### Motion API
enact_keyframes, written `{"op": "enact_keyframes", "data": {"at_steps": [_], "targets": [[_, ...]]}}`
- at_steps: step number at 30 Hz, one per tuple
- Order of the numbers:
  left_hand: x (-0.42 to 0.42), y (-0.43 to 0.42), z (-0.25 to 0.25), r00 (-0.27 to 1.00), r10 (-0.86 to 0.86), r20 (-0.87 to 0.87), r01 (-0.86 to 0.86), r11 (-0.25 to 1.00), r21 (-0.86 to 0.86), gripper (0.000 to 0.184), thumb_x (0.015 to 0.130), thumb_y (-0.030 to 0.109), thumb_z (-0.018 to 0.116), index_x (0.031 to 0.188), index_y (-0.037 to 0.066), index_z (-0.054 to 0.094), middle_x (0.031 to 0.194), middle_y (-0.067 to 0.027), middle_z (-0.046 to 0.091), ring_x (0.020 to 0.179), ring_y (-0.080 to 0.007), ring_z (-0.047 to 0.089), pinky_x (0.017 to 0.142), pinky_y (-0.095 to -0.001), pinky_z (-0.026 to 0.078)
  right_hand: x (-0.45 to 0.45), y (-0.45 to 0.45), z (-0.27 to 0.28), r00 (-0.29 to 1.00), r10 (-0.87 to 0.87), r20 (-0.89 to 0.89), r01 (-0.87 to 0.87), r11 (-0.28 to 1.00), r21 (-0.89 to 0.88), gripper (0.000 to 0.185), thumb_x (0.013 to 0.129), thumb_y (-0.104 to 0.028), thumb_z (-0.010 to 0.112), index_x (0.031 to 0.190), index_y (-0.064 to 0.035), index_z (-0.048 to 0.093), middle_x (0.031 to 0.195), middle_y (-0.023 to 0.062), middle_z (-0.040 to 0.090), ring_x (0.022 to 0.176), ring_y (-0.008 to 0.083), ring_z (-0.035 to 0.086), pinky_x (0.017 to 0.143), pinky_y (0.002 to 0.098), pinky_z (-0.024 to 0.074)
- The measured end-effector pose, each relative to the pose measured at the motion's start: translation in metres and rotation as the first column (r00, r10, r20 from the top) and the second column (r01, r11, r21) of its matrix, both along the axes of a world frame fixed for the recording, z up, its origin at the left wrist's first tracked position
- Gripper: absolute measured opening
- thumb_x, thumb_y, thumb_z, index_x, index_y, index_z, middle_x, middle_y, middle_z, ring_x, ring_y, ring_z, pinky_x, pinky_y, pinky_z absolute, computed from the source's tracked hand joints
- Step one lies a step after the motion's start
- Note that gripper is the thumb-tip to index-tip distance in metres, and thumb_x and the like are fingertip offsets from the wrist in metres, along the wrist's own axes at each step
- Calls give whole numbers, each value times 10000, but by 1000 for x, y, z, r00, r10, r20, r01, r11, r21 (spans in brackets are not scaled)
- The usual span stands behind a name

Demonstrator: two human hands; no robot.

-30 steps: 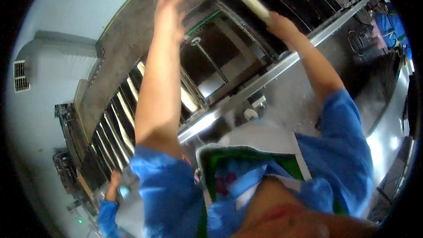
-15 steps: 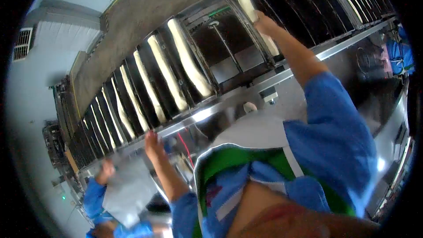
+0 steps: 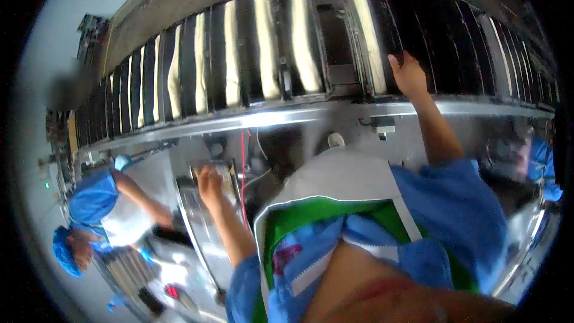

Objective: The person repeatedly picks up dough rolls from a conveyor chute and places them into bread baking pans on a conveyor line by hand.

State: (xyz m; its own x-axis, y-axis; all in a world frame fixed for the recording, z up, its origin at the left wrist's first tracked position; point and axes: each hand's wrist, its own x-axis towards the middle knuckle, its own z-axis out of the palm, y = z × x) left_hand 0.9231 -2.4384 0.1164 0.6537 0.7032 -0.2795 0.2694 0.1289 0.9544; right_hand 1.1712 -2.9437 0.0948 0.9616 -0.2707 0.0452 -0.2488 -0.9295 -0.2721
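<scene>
My right hand (image 3: 411,75) is over the dark troughs, thumb and fingers apart, with nothing in it. Just left of it a long pale roll, which looks like dough, (image 3: 368,39) lies lengthwise in a black trough. Left of a gap in the row, another such roll (image 3: 305,39) rests in its trough, and several more follow toward the far left. My left hand (image 3: 210,186) hangs in front of the metal rail (image 3: 257,121), away from the rolls. Its fingers are loosely bent and slightly apart, and I see nothing held.
The line of black troughs (image 3: 439,42) runs across the view behind the rail. A co-worker in a blue cap and sleeves (image 3: 95,200) stands at the left beside metal equipment. A red cord (image 3: 243,167) hangs below the rail. Another person's blue clothing (image 3: 541,164) shows at the right.
My right hand has let go of the roll and moved to its right; that roll now lies in a trough. The view has turned, and the co-worker at left shows more fully.
</scene>
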Motion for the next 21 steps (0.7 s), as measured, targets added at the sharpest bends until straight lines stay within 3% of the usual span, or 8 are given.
{"op": "enact_keyframes", "data": {"at_steps": [4,6,9,10,13,14,18,21], "targets": [[-52,-1,-12,974,149,171,-143,989,-50,260,828,32,638,1085,30,594,973,-31,604,842,-103,561,702,-241,464,7,39,3,974,223,-31,-219,970,108,691,912,-584,372,1270,-4,483,1077,286,601,1006,428,592,858,478,487],[-94,21,-25,985,169,-16,-166,980,108,254,821,75,649,1069,35,612,1001,-54,618,903,-147,571,717,-274,474,-4,76,15,976,205,-73,-208,978,-34,697,915,-589,359,1310,-22,447,1089,293,594,1006,433,591,863,483,483],[-158,57,-59,971,202,-128,-130,895,426,291,804,136,668,1069,27,617,1017,-102,619,939,-233,582,834,-346,456,-3,78,14,953,295,-66,-292,955,43,690,934,-581,314,1332,-33,447,1224,276,539,1082,437,551,927,485,441],[-170,51,-45,936,274,-221,-136,861,490,294,796,142,672,1055,13,618,1035,-126,615,960,-260,578,901,-375,422,-2,76,10,952,303,-51,-299,952,71,657,935,-554,361,1298,-20,483,1265,246,523,1175,411,493,992,455,398],[-217,40,-14,813,380,-441,-240,909,339,503,769,196,708,1197,1,530,1141,-172,579,1100,-303,528,982,-394,381,-35,125,23,864,474,170,-407,857,-316,513,895,-397,549,1269,-47,519,1360,228,441,1288,371,380,1073,415,315],[-247,54,-42,787,440,-433,-221,855,468,557,760,189,707,1236,-7,494,1195,-188,539,1148,-318,495,1009,-400,361,-36,149,19,817,544,190,-514,837,-187,494,879,-358,580,1263,-52,525,1365,232,432,1287,376,381,1070,419,317],[-383,91,-157,724,479,-497,-170,822,543,604,755,208,693,1265,-27,469,1301,-211,460,1214,-355,443,1048,-401,337,-99,272,36,607,779,156,-794,604,68,431,843,-226,649,1227,-59,546,1348,230,444,1256,384,415,1055,413,334],[-413,62,-95,652,595,-471,-248,754,609,485,767,222,674,1185,9,548,1259,-189,503,1178,-355,472,1012,-401,371,-152,340,56,337,933,124,-941,329,83,429,830,-192,662,1227,-78,545,1348,191,458,1233,364,448,1035,407,360]]}}
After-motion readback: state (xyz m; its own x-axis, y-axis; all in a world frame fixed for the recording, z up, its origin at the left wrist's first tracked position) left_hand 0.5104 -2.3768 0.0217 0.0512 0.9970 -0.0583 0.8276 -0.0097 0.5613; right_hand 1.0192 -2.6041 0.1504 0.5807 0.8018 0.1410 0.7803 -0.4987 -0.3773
